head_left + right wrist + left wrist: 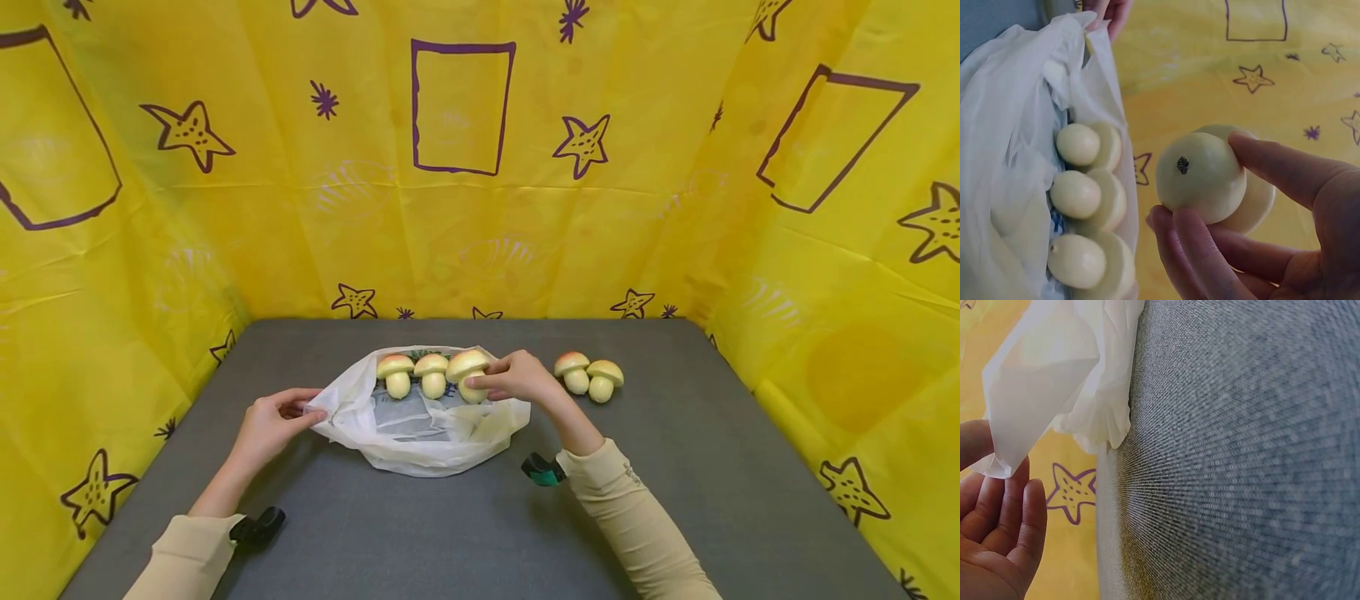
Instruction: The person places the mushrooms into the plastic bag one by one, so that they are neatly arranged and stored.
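A thin white plastic bag [442, 457] lies on its side with its mouth spread. My left hand [272, 421] pinches the bag's left edge between thumb and fingers; the left wrist view shows that bag corner [1025, 419] pulled taut. My right hand [517, 377] holds a toy mushroom [1200, 178] by thumb and fingers over the bag's right side. Inside lie three more cream mushrooms: one at the left [1079, 145], one in the middle [1076, 194] and one nearest the right hand [1077, 261]. In the head view the held mushroom hides that nearest one.
Two mushrooms with reddish-yellow caps, a left one [573, 375] and a right one [604, 382], lie side by side on the grey table [420, 542], right of the bag. Yellow cloth walls [465, 250] with drawn stars enclose the table's back and sides.
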`<state>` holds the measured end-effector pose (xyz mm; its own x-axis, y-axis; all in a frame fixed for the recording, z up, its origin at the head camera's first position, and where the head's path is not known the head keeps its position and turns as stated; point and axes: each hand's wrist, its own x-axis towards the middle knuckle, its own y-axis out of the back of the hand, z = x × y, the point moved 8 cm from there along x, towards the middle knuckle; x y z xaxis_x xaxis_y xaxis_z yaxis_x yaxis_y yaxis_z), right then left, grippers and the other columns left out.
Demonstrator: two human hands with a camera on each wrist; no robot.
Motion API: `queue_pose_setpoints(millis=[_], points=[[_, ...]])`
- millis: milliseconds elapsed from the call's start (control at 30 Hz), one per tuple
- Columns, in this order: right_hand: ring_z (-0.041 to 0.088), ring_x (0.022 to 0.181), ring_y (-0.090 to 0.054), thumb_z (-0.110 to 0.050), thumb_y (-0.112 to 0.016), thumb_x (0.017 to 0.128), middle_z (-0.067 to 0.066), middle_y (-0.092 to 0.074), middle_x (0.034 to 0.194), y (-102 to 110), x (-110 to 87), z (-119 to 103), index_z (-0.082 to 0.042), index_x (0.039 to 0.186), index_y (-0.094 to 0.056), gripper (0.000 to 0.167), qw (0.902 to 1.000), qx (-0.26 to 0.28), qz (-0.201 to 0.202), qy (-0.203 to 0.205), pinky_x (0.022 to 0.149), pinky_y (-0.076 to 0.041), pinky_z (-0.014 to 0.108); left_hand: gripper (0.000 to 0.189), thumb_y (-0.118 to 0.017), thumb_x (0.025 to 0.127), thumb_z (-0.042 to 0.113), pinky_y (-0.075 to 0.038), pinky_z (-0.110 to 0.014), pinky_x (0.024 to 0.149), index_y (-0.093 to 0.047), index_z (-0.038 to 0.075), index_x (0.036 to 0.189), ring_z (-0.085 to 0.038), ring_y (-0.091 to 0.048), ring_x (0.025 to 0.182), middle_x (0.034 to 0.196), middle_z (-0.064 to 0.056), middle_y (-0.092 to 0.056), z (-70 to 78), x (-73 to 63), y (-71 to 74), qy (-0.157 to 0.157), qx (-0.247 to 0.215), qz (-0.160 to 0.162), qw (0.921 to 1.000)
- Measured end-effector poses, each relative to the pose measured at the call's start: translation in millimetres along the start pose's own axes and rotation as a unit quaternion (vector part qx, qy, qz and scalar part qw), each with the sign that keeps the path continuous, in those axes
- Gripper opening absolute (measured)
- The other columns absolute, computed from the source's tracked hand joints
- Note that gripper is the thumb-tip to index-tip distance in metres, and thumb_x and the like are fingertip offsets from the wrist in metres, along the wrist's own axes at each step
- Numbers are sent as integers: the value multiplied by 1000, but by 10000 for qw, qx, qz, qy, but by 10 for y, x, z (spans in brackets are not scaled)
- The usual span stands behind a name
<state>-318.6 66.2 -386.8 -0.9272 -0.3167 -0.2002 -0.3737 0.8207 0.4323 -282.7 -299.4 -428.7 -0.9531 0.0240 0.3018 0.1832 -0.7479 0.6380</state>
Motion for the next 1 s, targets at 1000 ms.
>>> queue_pose_setpoints(millis=[1000], points=[[30, 80, -71, -36, -81, 74, 7, -68, 68, -679, 327, -148, -1, 71, -74, 36, 9997, 153, -188, 75, 76, -56, 42, 35, -77, 79, 28, -48, -17, 60, -70, 9, 108, -5, -55, 69, 82, -3, -66, -10, 7, -18, -67, 32, -50, 10000]])
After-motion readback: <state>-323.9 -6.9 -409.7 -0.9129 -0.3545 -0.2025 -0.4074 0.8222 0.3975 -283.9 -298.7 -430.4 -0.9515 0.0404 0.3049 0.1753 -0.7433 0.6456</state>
